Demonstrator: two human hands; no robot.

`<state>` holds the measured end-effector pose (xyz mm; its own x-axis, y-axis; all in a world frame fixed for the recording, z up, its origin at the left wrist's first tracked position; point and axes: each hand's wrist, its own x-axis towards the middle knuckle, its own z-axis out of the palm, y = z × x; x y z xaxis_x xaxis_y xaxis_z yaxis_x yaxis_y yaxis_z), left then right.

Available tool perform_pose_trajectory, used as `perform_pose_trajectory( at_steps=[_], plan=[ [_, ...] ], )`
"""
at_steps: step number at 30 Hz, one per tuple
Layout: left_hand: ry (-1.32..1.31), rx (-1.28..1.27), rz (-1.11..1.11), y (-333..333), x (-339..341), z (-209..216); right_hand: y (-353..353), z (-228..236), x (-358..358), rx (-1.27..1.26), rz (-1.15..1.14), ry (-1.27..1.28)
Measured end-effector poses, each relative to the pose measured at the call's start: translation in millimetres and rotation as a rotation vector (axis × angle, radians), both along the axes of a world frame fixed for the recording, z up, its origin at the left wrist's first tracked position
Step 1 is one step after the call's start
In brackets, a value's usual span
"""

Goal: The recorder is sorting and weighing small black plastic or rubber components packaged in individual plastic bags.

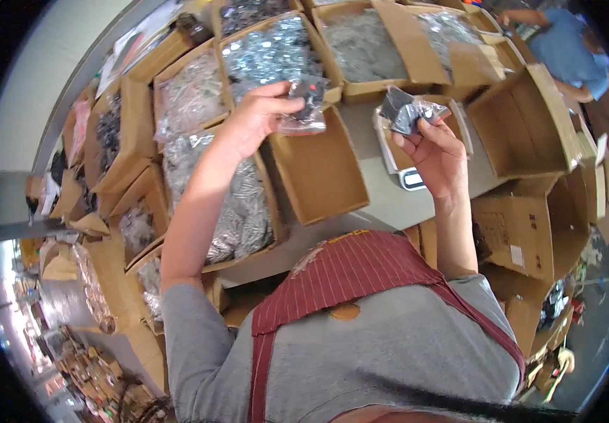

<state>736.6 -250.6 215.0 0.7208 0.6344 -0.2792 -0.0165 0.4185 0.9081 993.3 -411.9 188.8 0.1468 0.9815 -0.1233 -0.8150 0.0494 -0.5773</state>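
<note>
My left hand (256,116) pinches a clear plastic bag with dark parts and a small red spot (309,106), held above the far end of an open cardboard box (324,169). In my right hand (437,151) is another clear bag of dark parts (404,111), gripped between thumb and fingers. That bag hangs over a white tray-like container (387,144), which sits on a small scale with a display (411,179). What exactly the dark parts are is too small to tell.
Open cartons of bagged metal hardware stand at the left and back, among them one of silvery parts (237,218) and one of bluish bags (269,53). Cardboard boxes (523,120) crowd the right. Another person in a blue shirt (568,53) is at the far right.
</note>
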Motion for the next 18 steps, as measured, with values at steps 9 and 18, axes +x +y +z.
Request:
perform_pose_trajectory(
  at_steps=[9,18],
  plan=[
    [0.067,0.074,-0.247,-48.6,136.0,-39.7,-61.7,5.2,47.0,-0.055,-0.165,-0.134],
    [-0.07,0.362,-0.316,-106.4,173.1,6.5,-92.4,-5.9,64.4,0.017,-0.256,-0.367]
  ],
)
